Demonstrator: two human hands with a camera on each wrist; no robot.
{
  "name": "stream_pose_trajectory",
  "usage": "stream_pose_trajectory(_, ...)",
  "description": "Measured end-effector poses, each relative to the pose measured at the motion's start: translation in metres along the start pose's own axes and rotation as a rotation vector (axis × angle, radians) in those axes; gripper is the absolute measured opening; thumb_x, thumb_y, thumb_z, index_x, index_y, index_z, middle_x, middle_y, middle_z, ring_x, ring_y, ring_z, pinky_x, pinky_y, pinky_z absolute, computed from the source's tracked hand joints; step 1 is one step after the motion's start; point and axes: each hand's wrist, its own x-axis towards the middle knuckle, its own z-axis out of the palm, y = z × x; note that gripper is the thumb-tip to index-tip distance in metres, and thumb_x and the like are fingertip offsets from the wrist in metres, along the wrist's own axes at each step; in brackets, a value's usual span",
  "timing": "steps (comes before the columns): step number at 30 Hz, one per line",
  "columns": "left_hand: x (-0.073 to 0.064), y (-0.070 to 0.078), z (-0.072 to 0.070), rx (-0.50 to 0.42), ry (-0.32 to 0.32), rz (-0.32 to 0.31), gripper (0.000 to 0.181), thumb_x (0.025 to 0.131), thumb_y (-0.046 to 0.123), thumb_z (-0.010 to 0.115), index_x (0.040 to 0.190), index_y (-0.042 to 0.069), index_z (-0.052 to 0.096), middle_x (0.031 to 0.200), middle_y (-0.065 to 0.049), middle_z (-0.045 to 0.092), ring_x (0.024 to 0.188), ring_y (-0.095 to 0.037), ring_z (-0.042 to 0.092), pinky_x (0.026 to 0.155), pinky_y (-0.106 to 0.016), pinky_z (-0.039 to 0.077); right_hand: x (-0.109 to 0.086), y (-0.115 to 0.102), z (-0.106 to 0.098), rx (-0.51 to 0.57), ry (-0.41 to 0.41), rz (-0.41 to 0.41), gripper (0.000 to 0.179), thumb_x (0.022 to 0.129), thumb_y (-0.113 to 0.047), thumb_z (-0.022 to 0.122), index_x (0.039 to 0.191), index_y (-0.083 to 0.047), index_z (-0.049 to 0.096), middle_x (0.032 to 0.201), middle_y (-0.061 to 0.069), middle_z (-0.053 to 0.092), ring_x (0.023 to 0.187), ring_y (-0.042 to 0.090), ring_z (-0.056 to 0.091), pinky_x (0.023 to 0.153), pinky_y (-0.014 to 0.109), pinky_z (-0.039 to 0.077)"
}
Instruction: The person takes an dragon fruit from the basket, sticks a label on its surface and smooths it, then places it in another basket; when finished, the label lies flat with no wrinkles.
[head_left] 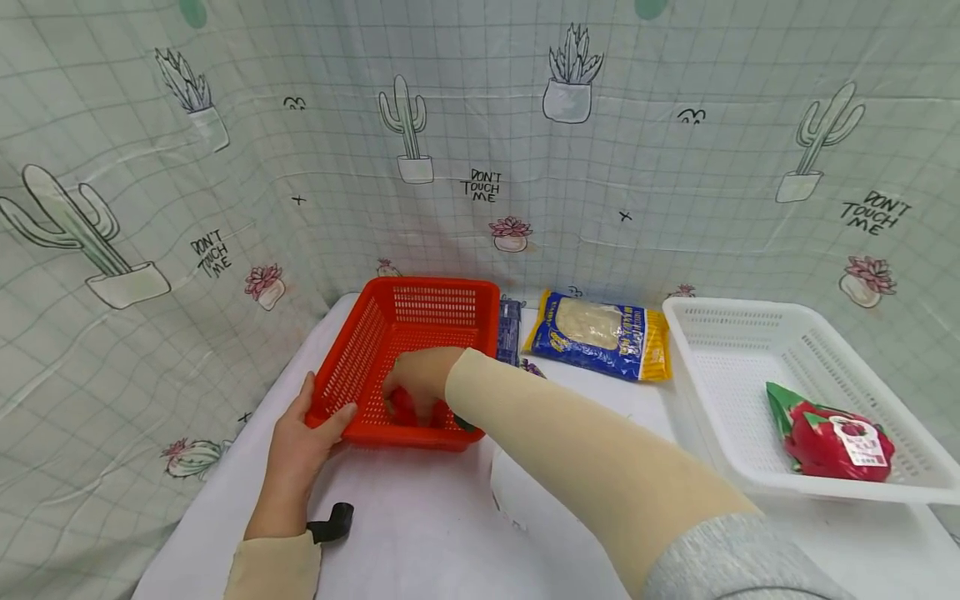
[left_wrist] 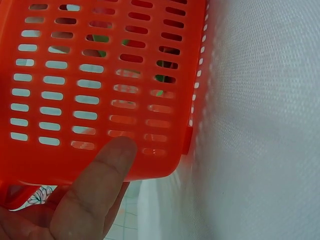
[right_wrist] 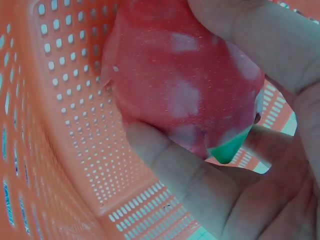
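A red plastic basket with slotted walls stands at the left of the table. My left hand grips its near left corner. In the left wrist view the thumb presses flat on the slotted wall, with the other fingers behind the rim. Reaching down into the basket, my right hand holds a shiny red packet with a green tip, fingers and thumb around its sides. The head view hides much of this packet behind the hand.
A white basket at the right contains another red packet with green ends and a white label. Between the baskets lie a blue and yellow food packet and a dark blue item. A printed curtain hangs behind the table.
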Motion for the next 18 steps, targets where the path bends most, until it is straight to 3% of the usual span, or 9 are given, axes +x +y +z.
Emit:
stream_pose_trajectory(6,-0.002,-0.001,0.003,0.007,-0.005,-0.007,0.1,0.098,0.05,0.074,0.168,0.046,0.002,0.18,-0.015,0.014,0.157,-0.043,0.032,0.107,-0.046,0.055,-0.01,0.002,-0.001,-0.021,0.024,-0.026,0.045,0.084,-0.024,0.092,0.124,-0.036,0.076,0.12,-0.006,0.062,0.115,0.015,0.055,0.089,0.032,0.061)
stream_pose_trajectory(10,-0.002,-0.001,0.004,0.033,-0.003,-0.006,0.101,0.097,0.054,0.073,0.168,0.045,0.001,0.179,-0.016,0.014,0.157,-0.045,0.03,0.107,-0.046,0.055,-0.016,0.002,-0.002,-0.041,0.066,-0.01,0.057,0.082,-0.025,0.094,0.133,-0.038,0.072,0.143,-0.002,0.059,0.126,0.017,0.056,0.094,0.036,0.064)
stream_pose_trajectory(14,-0.002,-0.001,0.004,0.047,0.009,0.002,0.102,0.096,0.056,0.073,0.168,0.044,0.001,0.179,-0.017,0.015,0.156,-0.046,0.031,0.106,-0.047,0.056,-0.025,0.0,-0.003,-0.026,0.143,0.01,0.067,0.083,-0.023,0.093,0.141,-0.041,0.067,0.169,0.004,0.041,0.141,0.024,0.053,0.093,0.037,0.065)
stream_pose_trajectory(18,-0.001,-0.001,0.003,0.041,0.015,0.01,0.102,0.097,0.054,0.073,0.168,0.044,0.001,0.179,-0.018,0.016,0.155,-0.046,0.033,0.105,-0.049,0.055,-0.036,0.0,0.0,0.002,0.227,0.031,0.071,0.085,-0.021,0.091,0.146,-0.043,0.063,0.178,0.005,0.024,0.143,0.031,0.054,0.093,0.035,0.065)
